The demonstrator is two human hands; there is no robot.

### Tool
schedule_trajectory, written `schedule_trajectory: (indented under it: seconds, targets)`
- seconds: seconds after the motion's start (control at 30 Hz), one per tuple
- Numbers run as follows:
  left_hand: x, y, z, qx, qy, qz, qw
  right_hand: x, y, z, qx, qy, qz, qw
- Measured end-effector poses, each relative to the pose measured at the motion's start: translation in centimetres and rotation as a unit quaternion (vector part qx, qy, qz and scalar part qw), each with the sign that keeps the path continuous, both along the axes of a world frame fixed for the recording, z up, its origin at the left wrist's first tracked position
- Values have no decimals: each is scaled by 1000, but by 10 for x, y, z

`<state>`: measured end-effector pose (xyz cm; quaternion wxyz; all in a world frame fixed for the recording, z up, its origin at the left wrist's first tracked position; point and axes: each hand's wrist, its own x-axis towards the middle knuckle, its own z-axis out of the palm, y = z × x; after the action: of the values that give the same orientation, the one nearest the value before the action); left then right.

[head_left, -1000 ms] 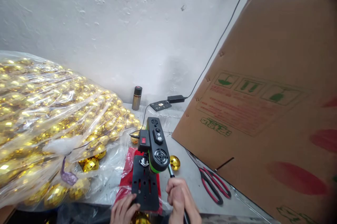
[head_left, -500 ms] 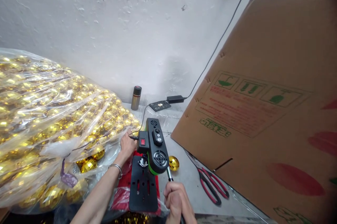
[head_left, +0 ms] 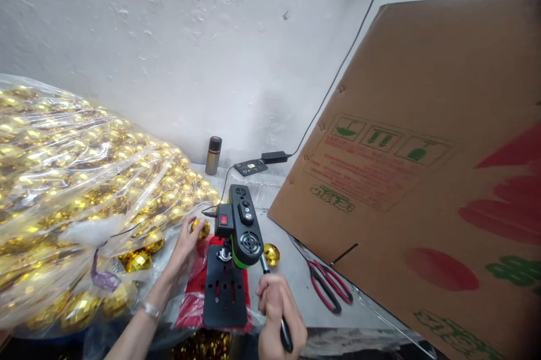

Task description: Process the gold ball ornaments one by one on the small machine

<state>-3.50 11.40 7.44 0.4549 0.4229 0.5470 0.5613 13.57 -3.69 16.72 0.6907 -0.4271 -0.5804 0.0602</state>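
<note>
My left hand (head_left: 186,241) has its fingers closed on a shiny gold ball (head_left: 200,229), left of a black device (head_left: 246,225) with round vents and a red switch. My right hand (head_left: 281,312) is wrapped round the black grip of a metal-shafted lever (head_left: 286,333) at the device's lower right. Under the device, a slotted black base plate (head_left: 226,298) lies on red material (head_left: 195,287). Another gold ball (head_left: 271,254) rests on the grey table just right of the device.
Clear plastic bags of gold balls (head_left: 84,180) fill the left. A large cardboard box (head_left: 380,191) leans at right, beside red-black scissors (head_left: 327,287). A bottle (head_left: 213,155), a black adapter (head_left: 274,157) and its cable are near the wall.
My left hand has moved a little left, and a gold ball now shows in its fingers. My right hand still grips the lever. The whole view has shifted slightly.
</note>
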Motion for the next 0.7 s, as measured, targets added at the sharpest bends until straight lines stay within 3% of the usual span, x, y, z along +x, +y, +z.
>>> schedule_trajectory:
  seconds: [0.13,0.27,0.4,0.5,0.7]
  targets:
    - [1,-67,-4,-73,-129,-67,987,-3,4,27,-24,23,-14,999]
    - [19,-102,-18,-123,-207,-55,969,-3,6,46,-55,10,-32,998]
    - [36,-110,-34,-67,-149,9,986,-1,4,47,-58,-4,-27,998]
    - [42,-108,-37,-37,-133,24,990,0,3,43,-53,-6,-15,998]
    - [39,-101,-34,-79,-230,5,970,1,2,48,-60,-28,-3,998]
